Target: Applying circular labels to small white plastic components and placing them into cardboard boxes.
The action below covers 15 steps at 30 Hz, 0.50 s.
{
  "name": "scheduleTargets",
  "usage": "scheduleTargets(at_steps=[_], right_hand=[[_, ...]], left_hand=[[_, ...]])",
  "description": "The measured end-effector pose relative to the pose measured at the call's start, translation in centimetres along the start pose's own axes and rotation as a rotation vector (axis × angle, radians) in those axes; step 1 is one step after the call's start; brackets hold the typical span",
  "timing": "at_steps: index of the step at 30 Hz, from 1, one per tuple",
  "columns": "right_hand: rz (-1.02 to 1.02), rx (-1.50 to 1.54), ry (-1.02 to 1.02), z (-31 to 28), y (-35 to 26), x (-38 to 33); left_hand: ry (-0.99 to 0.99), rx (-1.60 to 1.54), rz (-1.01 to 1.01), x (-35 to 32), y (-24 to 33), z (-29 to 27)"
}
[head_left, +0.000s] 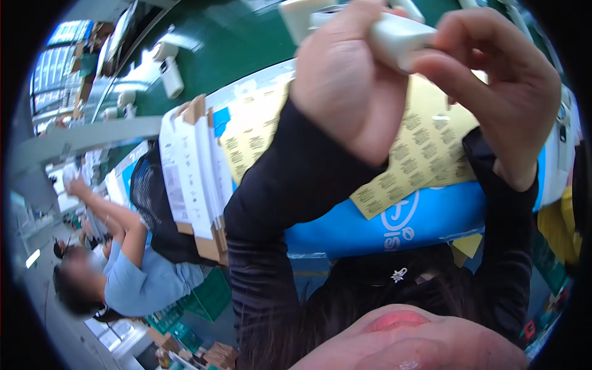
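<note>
- Head view: a smooth, white, tapered plastic piece (399, 38) is held up between the two hands, above the work surface and toward the top of the picture.
- Its visible long axis is slanted from the left palm down toward the right fingertips; its far end is hidden by the left hand (350, 89).
- By the left hand, the piece is grasped around its body, with the fingers wrapped mostly out of sight.
- By the right hand (509, 80), the piece's near end is met with thumb and forefinger brought together in a pinch; whether something thin is gripped there cannot be told.
- The key relation is judged to be this end-on one: the body is enclosed by the left hand, while the exposed tip is faced from the side by the right.
- Beneath both hands, pale yellow paper sheets of small printed labels (425, 145) are spread over a bright blue, glossy plastic package (333, 228).
- To the left of the left hand, a stack of white flat cartons with brown edges (192, 166) is seen; beyond it, a white rounded plastic device (172, 77) is laid on a green surface (240, 46).
</note>
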State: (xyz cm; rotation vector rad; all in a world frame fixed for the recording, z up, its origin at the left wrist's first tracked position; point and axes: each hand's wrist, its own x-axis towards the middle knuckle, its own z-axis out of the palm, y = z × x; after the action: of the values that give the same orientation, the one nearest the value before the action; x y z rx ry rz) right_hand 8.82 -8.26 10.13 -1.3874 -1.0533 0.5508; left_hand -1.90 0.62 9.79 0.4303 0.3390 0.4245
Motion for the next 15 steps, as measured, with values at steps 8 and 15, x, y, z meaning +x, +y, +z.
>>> scheduleTargets(at_steps=[8,15], right_hand=[[0.069,-0.495,0.036,-1.3,2.7,2.8],[-0.111,-0.701,0.048,-4.3,2.8,3.9]], left_hand=[[-0.010,0.166,0.016,4.0,0.5,-2.2],[0.132,0.540,0.226,12.4,6.4,-14.7]])
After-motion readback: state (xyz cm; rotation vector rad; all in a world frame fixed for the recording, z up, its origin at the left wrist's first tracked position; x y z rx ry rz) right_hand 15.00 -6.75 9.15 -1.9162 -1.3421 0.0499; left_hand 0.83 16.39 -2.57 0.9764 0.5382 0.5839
